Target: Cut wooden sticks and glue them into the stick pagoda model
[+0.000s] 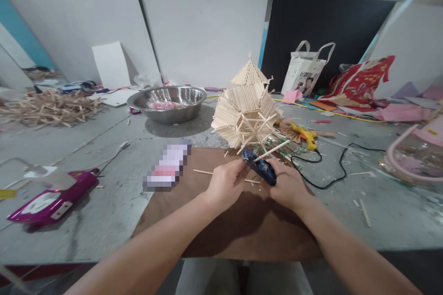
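Here, a dark blue tool (268, 173) with pale patches.

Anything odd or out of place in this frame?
Yes: a pixelated patch overlaps the upper left edge of the brown mat, masking whatever is there. Loose stick scraps also litter the grey tabletop at right, looking untidy.
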Tool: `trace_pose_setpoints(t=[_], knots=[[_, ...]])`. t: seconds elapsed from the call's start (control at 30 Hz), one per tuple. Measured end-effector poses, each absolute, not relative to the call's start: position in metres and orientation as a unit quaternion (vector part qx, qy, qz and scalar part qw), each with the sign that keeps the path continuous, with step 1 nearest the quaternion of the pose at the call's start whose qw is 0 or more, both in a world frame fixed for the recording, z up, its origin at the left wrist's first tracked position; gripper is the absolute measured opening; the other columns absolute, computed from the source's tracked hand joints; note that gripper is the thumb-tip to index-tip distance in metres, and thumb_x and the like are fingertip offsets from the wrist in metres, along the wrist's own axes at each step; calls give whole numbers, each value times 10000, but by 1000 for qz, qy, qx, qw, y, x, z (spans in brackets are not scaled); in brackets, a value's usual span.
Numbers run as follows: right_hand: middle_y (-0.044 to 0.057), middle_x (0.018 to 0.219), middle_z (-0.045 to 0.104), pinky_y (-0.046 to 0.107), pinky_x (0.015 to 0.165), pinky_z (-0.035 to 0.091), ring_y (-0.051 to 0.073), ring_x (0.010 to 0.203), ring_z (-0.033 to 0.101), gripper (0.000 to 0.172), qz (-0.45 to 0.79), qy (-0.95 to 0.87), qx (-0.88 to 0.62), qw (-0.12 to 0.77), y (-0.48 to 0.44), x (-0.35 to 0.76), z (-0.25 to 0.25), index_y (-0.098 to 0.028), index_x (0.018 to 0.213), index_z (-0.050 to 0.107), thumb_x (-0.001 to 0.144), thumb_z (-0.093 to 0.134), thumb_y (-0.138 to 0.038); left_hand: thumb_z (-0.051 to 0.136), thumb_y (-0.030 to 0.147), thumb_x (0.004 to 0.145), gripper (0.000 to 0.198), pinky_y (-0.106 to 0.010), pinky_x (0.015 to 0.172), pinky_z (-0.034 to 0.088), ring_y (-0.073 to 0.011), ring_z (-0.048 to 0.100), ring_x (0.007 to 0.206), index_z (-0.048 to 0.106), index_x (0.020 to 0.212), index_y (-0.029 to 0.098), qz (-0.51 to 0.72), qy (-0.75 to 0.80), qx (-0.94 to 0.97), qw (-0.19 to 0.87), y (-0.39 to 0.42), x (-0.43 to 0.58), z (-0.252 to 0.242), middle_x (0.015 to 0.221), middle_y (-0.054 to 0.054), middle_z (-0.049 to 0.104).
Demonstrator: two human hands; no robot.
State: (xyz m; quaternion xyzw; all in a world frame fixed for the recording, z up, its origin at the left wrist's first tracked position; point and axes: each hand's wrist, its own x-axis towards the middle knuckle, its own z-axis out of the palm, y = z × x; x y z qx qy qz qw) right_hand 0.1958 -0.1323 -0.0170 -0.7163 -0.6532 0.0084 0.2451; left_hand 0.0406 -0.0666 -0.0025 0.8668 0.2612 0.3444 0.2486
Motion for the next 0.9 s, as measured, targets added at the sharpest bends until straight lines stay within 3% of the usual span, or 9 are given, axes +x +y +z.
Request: trace_pose_setpoints(t=[0.17,0.3,0.53,0.63,0.8,0.9], knots=[[76,899,609,320,691,402,223,797,552,415,22,-665,-700,257,-130,198,-19,-179,1025,472,619,512,-253,388,222,789,216,-177,566,355,-88,436,588,578,776,120,328,219,856,335,-61,40,0,616,11,487],[84,936,598,334,723,403,224,819,542,426,28,-675,-691,258,-132,199,-17,-167,1034,470,617,512,-247,416,268,781,230,-162,491,314,-67,356,533,589,740,121,287,196,833,430,-57,38,5,576,23,421],[76,896,610,311,695,405,212,789,552,385,43,-677,-690,251,-135,196,-12,-174,988,491,614,516,-258,477,488,710,369,-170,366,165,-34,213,384,491,624,130,199,184,735,621,-56,34,11,443,71,249],[59,811,622,284,641,398,204,732,562,349,41,-668,-705,234,-135,194,-11,-185,949,506,613,516,-275,438,467,741,363,-173,375,179,-37,216,385,505,644,124,208,190,763,583,-56,35,11,443,72,249],[54,770,625,279,627,385,204,708,568,300,31,-643,-734,218,-133,193,-12,-193,919,509,637,491,-294,383,277,790,237,-179,506,301,-67,351,513,533,690,125,313,245,854,337,-59,39,0,551,31,407],[56,792,625,281,642,389,207,736,568,311,28,-643,-731,227,-132,194,-15,-193,934,504,638,493,-286,368,225,789,203,-176,530,311,-72,374,533,534,717,134,337,263,864,267,-60,41,-5,575,27,440]])
